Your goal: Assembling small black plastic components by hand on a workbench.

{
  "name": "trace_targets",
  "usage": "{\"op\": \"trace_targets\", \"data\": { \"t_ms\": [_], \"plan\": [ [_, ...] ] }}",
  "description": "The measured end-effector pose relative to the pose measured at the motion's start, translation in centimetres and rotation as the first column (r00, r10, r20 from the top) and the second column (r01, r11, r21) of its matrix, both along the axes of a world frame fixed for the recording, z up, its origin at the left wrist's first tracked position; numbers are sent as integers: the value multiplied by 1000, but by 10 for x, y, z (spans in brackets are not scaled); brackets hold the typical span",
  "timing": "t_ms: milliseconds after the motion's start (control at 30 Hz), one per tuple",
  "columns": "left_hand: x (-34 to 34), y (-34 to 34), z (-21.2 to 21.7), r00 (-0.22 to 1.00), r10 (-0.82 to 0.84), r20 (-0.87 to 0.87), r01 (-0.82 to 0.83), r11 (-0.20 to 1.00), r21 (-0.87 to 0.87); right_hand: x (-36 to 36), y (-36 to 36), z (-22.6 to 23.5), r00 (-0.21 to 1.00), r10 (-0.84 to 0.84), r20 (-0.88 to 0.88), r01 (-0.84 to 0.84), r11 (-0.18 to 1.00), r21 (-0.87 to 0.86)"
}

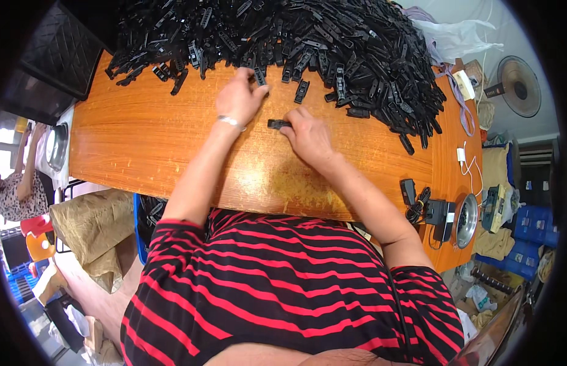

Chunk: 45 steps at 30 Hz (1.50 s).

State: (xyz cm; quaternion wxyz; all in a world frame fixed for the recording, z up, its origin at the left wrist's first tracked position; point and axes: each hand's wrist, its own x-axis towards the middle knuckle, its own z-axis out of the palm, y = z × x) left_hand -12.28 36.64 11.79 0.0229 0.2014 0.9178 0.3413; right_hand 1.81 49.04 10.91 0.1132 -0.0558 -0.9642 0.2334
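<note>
Top-down view: person in a red-&-black striped top [283, 280], both bare hands over a wood table [155, 134]. R hand [311, 135]: thumb & fingers pinched tight on a small black plastic piece [276, 123], which sticks out L of the fingertips; can't tell if it touches the wood. L hand [239, 97], w/ a pale bracelet [231, 122] at the wrist, is farther out & L of the R grip; its thumb & fingers are at a 2nd black piece [259, 76] by the heap's edge, but can't tell if clamped on it or just touching. Beyond both grips: big heap [283, 30] of similar black pieces. One loose piece [301, 91] lies just past the R grip, btwn it & the heap. Well R of the R grip, nr the table edge: black adapter [440, 213] & round metal bowl [466, 219]. Well L of the L grip: metal dish [56, 147].
</note>
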Motion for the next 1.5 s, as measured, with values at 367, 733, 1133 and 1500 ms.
{"op": "trace_targets", "data": {
  "t_ms": [367, 733, 1133, 1500],
  "plan": [
    [5, -5, -17, 999, -39, -25, 42, 986, 159, -6, -5, -2, 998, 51, -30, -53, 993, -101],
    [26, -41, 13, 938, -346, 13, 312, 862, 400, -35, 5, 17, 1000, -20, 2, 14, 655, -755],
    [34, -45, -15, 800, -362, 479, 30, 821, 570, -7, 7, 0, 964, -66, 259, 267, 323, -908],
    [37, -40, -29, 885, -238, 401, 61, 911, 407, -5, 2, 5, 943, -64, 327, 316, 480, -818]
  ]
}}
